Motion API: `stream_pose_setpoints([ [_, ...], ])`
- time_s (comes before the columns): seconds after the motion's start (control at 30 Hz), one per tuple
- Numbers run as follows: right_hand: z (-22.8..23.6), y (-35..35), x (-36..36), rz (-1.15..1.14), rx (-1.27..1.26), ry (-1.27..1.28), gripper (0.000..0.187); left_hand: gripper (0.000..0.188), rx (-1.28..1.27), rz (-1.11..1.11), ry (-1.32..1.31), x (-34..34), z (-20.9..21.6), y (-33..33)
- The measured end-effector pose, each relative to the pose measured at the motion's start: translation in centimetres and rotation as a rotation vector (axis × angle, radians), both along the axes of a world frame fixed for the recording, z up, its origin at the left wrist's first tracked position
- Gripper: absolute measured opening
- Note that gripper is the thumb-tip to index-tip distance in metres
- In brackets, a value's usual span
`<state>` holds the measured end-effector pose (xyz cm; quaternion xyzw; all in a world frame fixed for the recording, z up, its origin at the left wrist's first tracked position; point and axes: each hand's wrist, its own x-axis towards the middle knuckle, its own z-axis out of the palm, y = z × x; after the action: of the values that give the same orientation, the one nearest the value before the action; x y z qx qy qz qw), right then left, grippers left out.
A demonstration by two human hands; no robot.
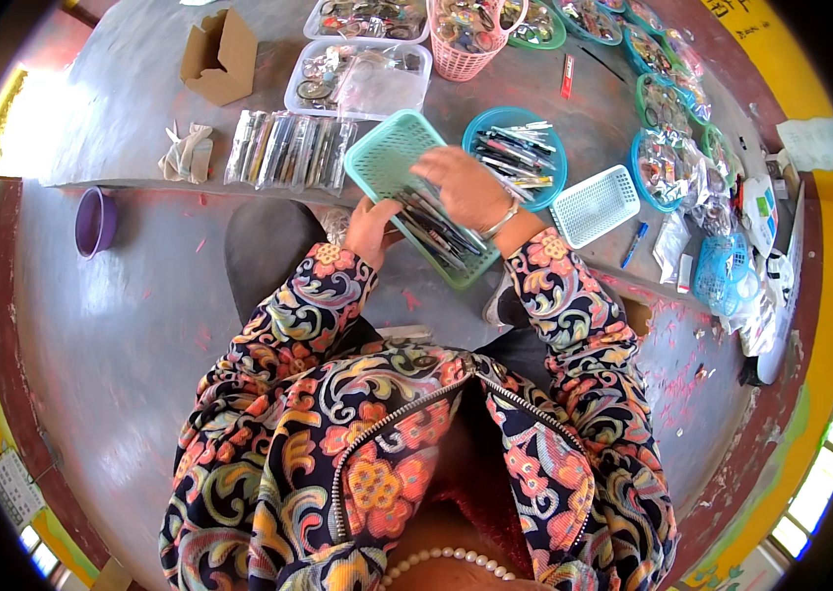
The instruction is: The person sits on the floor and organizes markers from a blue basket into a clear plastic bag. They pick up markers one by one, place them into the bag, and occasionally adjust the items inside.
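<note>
A pale green plastic basket [377,153] is tilted over my lap at the table's edge, with several pens [436,227] lying in its nearer half. My left hand [374,229] grips the basket's left rim, its thumb over the edge. Above the pens hangs my right hand [470,187], fingers reaching toward the far half of the basket and nothing visible in them. To the right stands a round blue basket [558,148] heaped with more pens [515,153]. Clear-wrapped bundles of pens [288,150] lie in a row on the left.
Beyond are white trays [416,89] and a pink handled basket [456,61]. An empty white basket [599,205] and a blue marker [636,244] lie right, near several filled round baskets [645,187]. Leftward are a cardboard box [231,69], a crumpled cloth [187,153] and a purple bucket [94,225].
</note>
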<state>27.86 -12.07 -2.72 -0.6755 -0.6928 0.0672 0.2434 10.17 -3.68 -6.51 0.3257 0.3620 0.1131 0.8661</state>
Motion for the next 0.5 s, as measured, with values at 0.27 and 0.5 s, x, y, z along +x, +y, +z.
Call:
stream_pose_setpoints([
  [0.27,-4.2,-6.8,13.6,-0.532,-0.397,-0.142,0.034,0.030,0.005,0.141,0.042,0.2,0.0,0.1],
  [0.5,-7.8,-8.0,11.2,-0.657,-0.752,-0.329,0.065,0.030,0.004,0.142,0.049,-0.2,-0.3,0.2],
])
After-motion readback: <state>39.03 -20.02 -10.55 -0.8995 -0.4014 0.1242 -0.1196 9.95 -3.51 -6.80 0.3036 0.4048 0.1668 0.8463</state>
